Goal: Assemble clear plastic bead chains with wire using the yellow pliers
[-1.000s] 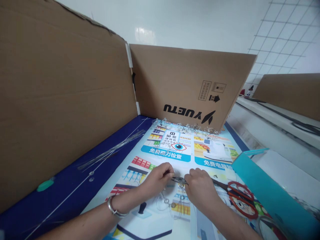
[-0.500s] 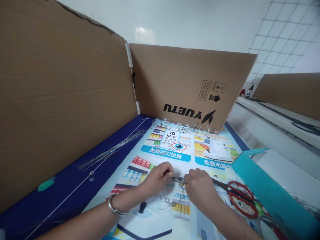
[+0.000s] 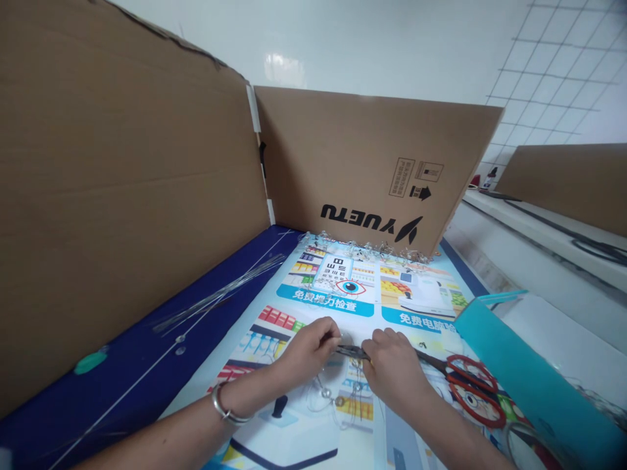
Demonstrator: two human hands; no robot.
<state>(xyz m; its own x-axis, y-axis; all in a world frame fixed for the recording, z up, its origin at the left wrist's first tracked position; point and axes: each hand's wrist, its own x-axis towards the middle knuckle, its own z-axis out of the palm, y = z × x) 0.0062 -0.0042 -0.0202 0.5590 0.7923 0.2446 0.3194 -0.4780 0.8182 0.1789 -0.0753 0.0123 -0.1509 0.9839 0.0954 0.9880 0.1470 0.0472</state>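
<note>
Right hand [image 3: 392, 362]: grip closed on pliers [image 3: 351, 352] | left hand [image 3: 313, 343]: fingertips pinched together, can't tell on what | pliers: well short of tabletop's [image 3: 147, 398] far edge | hands hardly moved; work seems no further on

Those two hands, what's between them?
In the head view, a metal tool, seemingly pliers, spans the gap between the right hand and left hand.

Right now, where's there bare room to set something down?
The blue strip looks bare between the green piece and the printed sheet. It's crowded around your right hand: beaded wires left, red-handled scissors and turquoise box right; also along the far cardboard panel, clear pieces.
</note>
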